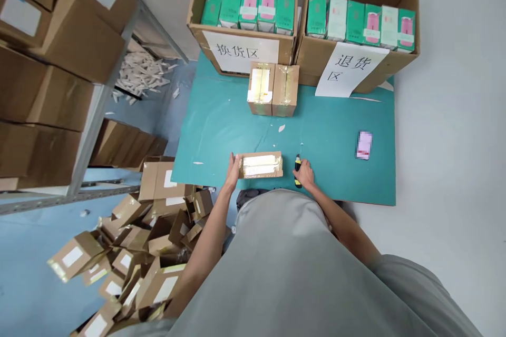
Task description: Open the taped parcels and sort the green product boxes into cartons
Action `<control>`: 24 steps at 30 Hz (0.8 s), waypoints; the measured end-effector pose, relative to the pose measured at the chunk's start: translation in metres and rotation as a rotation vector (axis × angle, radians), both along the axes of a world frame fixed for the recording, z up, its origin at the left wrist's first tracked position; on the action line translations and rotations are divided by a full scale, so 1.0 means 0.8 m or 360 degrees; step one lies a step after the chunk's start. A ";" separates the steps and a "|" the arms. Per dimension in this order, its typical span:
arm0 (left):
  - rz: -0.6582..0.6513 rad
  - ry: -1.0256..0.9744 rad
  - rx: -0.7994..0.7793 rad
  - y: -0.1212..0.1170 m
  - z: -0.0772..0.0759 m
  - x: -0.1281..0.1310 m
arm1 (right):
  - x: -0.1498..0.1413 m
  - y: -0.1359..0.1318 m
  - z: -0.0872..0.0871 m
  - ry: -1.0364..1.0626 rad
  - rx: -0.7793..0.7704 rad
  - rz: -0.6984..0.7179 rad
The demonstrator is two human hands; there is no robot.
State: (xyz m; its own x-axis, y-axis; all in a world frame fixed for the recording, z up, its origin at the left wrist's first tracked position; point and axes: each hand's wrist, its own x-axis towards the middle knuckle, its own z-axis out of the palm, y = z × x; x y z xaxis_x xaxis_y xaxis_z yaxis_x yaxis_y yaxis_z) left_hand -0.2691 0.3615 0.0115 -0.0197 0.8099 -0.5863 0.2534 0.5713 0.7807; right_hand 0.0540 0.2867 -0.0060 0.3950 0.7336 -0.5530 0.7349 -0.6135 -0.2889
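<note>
A small taped cardboard box lies on the green table in front of me, with a pale label strip and shiny tape along its top. My left hand grips its left end, fingers along the side; part of the grip is hidden. To the right of the box, apart from it, my right hand is closed on a black and yellow utility knife, which points away from me at the table surface. Two more taped cardboard boxes, a left one and a right one, stand side by side farther back.
Two large open cartons, left and right, hold green and white product boxes at the table's back. A phone lies on the right of the table. Opened boxes pile on the floor left; a shelf holds cartons.
</note>
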 end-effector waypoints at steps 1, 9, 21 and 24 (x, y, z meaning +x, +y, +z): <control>0.0027 0.0001 -0.0015 0.000 -0.001 0.008 | 0.000 0.006 0.005 0.0007 0.0047 0.0036; -0.0081 -0.0091 0.0223 -0.028 -0.034 0.030 | 0.038 0.040 0.057 0.0106 0.0504 0.0344; -0.0356 0.0141 0.0729 -0.059 -0.036 0.001 | -0.064 0.077 0.160 -0.0102 0.0119 0.1868; -0.0355 0.0055 0.0700 -0.062 -0.039 0.003 | -0.101 0.090 0.165 -0.0196 0.0035 0.2077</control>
